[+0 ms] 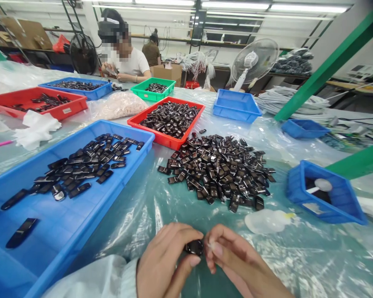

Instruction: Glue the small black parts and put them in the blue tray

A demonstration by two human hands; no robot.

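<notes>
At the bottom centre, my left hand (164, 260) pinches a small glossy black piece (194, 247) between thumb and fingers. My right hand (236, 258) is closed against the piece's right end, fingertips pinching something small and whitish that I cannot make out. A heap of the same black pieces (219, 169) lies on the plastic-covered table just beyond my hands. To my left a large blue tray (81, 219) holds more of these pieces spread out.
A red tray (169, 138) full of black pieces sits behind the heap. A small blue bin (326, 194) with a white swab and a clear bottle (265, 220) are at right. Further trays, a fan (251, 62) and a seated person (124, 54) are across the table.
</notes>
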